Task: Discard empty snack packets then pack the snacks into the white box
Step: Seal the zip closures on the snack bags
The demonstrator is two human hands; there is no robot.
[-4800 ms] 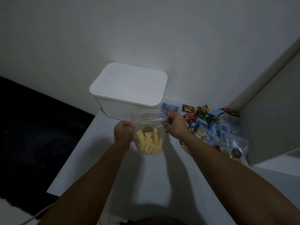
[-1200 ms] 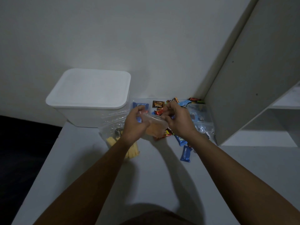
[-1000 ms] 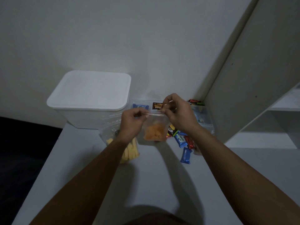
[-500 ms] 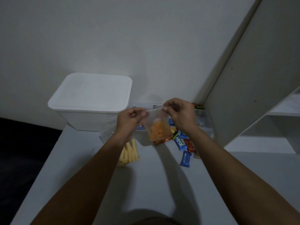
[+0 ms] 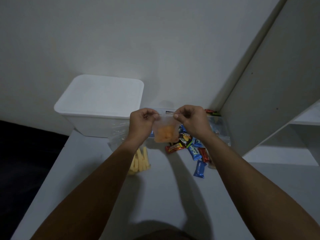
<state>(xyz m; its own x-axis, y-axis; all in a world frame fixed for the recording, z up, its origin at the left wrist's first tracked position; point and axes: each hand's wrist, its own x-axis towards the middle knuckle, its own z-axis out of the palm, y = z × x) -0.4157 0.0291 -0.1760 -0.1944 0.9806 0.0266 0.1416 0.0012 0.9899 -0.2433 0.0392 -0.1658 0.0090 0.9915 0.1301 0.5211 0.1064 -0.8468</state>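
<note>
A small clear zip bag of orange snacks (image 5: 165, 133) hangs above the table. My left hand (image 5: 142, 122) pinches its top left corner and my right hand (image 5: 191, 121) pinches its top right corner. The white box (image 5: 102, 104) stands at the back left with its lid on. Under my left forearm lies a clear bag of yellow sticks (image 5: 140, 161). Wrapped snacks, blue (image 5: 199, 168), red (image 5: 174, 148) and dark (image 5: 185, 140), lie scattered below and right of the held bag.
The white table (image 5: 164, 191) ends at a dark drop on the left. A white shelf unit (image 5: 277, 94) stands close on the right, against the wall. More clear bags (image 5: 220, 129) lie in the back corner beside it.
I put down the bag of yellow sticks and picked up the orange snack bag. Over the last second both hands lifted it slightly and spread along its top edge.
</note>
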